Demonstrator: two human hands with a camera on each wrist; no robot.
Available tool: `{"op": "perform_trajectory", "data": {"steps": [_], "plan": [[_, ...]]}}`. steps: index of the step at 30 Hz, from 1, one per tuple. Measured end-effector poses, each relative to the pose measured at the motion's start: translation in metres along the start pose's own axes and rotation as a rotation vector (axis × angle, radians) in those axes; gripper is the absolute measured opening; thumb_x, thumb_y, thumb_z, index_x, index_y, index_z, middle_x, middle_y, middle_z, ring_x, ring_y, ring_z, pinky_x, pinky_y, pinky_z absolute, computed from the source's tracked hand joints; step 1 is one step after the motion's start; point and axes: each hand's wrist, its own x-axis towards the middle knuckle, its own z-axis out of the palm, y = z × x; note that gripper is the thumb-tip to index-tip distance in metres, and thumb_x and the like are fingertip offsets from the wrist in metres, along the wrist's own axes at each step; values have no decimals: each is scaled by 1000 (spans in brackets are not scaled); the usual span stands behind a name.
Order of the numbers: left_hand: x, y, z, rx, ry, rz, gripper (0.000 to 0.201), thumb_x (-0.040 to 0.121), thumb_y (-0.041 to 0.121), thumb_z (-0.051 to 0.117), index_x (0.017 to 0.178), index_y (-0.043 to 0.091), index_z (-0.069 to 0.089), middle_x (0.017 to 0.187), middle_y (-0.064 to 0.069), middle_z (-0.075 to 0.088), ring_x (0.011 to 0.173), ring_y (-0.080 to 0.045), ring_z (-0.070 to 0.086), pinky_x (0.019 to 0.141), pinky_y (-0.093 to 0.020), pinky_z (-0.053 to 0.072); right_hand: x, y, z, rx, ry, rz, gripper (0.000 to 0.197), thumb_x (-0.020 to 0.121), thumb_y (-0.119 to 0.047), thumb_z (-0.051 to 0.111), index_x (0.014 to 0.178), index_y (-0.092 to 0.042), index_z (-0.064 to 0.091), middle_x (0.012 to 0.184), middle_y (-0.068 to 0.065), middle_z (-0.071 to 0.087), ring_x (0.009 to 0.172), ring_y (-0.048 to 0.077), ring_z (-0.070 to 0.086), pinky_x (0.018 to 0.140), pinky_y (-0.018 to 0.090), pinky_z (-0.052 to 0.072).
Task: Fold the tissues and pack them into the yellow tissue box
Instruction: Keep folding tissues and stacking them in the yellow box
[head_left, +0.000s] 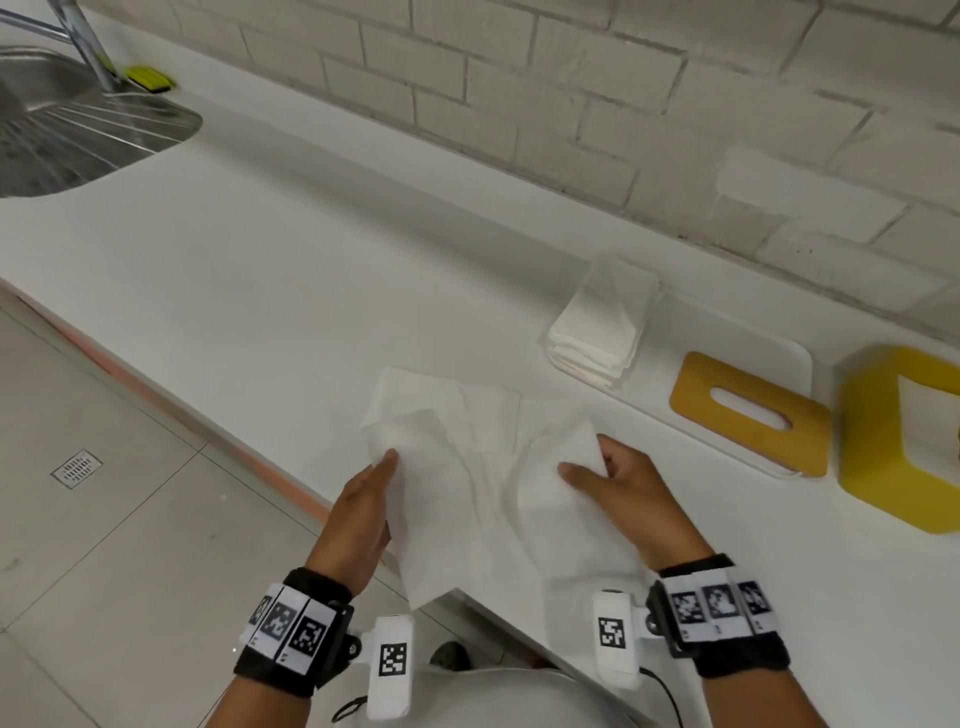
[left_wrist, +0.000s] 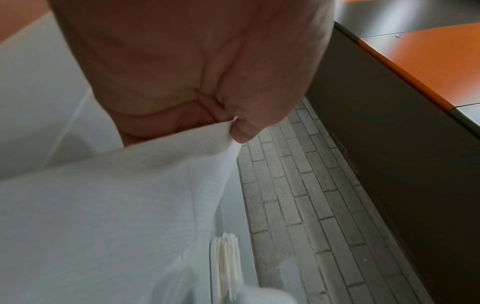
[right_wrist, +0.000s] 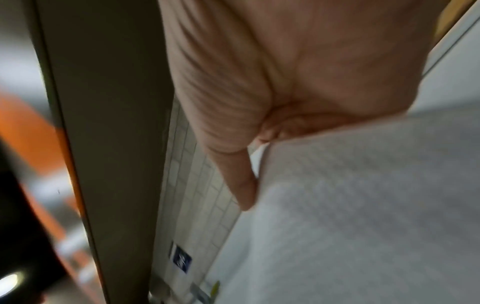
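A large white tissue (head_left: 483, 467) lies crumpled over the front edge of the white counter, its near part hanging off. My left hand (head_left: 371, 488) pinches its left edge, thumb on top; in the left wrist view the left hand (left_wrist: 233, 127) nips the tissue (left_wrist: 130, 195) between thumb and finger. My right hand (head_left: 597, 470) pinches the right edge; the right wrist view shows the right hand (right_wrist: 257, 164) with the thumb against the tissue (right_wrist: 350, 195). A stack of folded tissues (head_left: 597, 327) sits further back. The yellow tissue box (head_left: 883, 441) stands at the right, its yellow slotted lid (head_left: 748, 410) lying beside it.
The lid and the stack rest on a white tray (head_left: 789, 353). A steel sink drainer (head_left: 78, 130) with a yellow sponge (head_left: 148, 78) is at the far left. A brick wall (head_left: 623, 104) runs behind the counter. Tiled floor (head_left: 104, 519) lies below the edge.
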Motion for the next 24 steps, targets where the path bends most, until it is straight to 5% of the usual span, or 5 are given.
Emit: {"op": "perform_trajectory", "data": {"steps": [4,6,10,17,24], "plan": [[-5,7,19,-68,-109,-40,43,109,40,41,134,13,63,125,-7,74,118,-24,70,106,-47,51,-20,-31,-3,376,-202,-106,40,93,-8,64,133,-13,62,128,9,71,119,26,67,101,41,52],[-10,13,32,-82,-179,-48,41,110,37,39,133,12,63,124,-10,75,115,-24,71,99,-41,54,-22,-34,5,383,-223,-108,41,93,-8,65,134,-12,61,129,11,70,121,29,66,104,45,50],[-17,18,53,-111,-319,-52,43,109,39,36,139,16,58,135,-9,69,126,-24,65,111,-45,44,-18,-24,24,266,-161,-62,31,94,-9,69,125,-13,66,121,9,74,114,29,69,105,55,50],[-17,21,61,-109,-440,-12,58,101,53,36,146,21,52,142,-5,64,134,-22,59,114,-43,41,-20,-19,29,222,-136,-48,28,95,-9,68,122,-15,67,116,3,76,109,23,72,102,50,53],[-12,21,62,42,-356,4,50,105,53,32,131,23,62,128,-2,73,122,-19,68,112,-42,47,-23,-19,27,176,-146,-86,31,93,-6,69,122,-16,68,116,3,76,109,22,72,100,47,55]]}}
